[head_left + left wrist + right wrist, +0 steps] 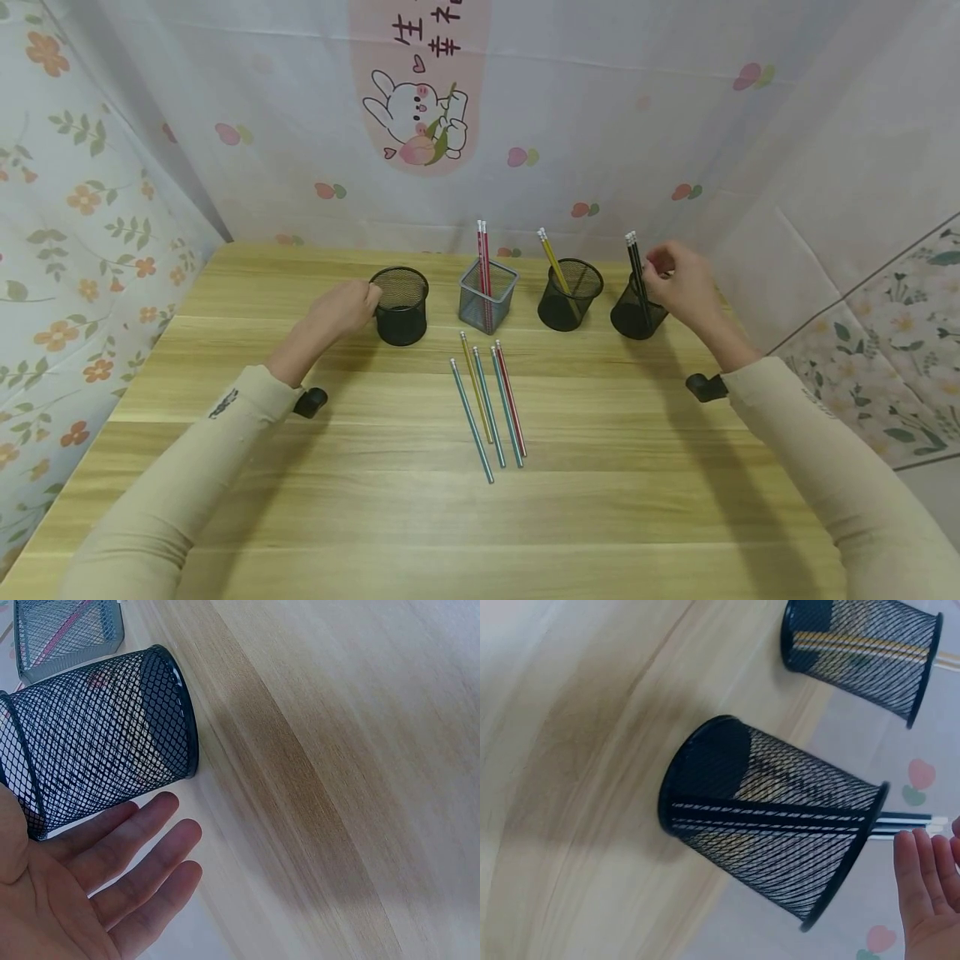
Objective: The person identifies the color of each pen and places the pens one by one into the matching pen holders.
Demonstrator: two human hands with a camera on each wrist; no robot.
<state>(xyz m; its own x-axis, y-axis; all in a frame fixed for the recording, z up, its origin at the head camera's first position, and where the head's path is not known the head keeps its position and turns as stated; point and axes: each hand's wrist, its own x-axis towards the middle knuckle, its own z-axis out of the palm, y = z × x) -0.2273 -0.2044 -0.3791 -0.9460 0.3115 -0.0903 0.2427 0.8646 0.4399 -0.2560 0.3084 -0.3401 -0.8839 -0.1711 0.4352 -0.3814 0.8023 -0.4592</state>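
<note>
My left hand (341, 312) is at the rim of a black round mesh pencil cup (402, 321) at the left. In the left wrist view its fingers (161, 859) lie relaxed and nearly straight beside the cup's wall; the thumb's tip is out of frame. At the far right, my right hand (682, 283) is close over another black mesh cup (772, 817). Black pencils (637, 262) with white ends lean in that cup. In the right wrist view the straight fingers (922, 874) are near the pencils' upper ends; its thumb is mostly cut off.
Between the hands stand a grey square mesh holder (476, 310) with red pencils (483, 258) and a black cup (561, 312) with yellow pencils (555, 260). Several blue, yellow and red pencils (491, 412) lie mid-table. A printed curtain (570, 108) hangs behind the wooden table (600, 500).
</note>
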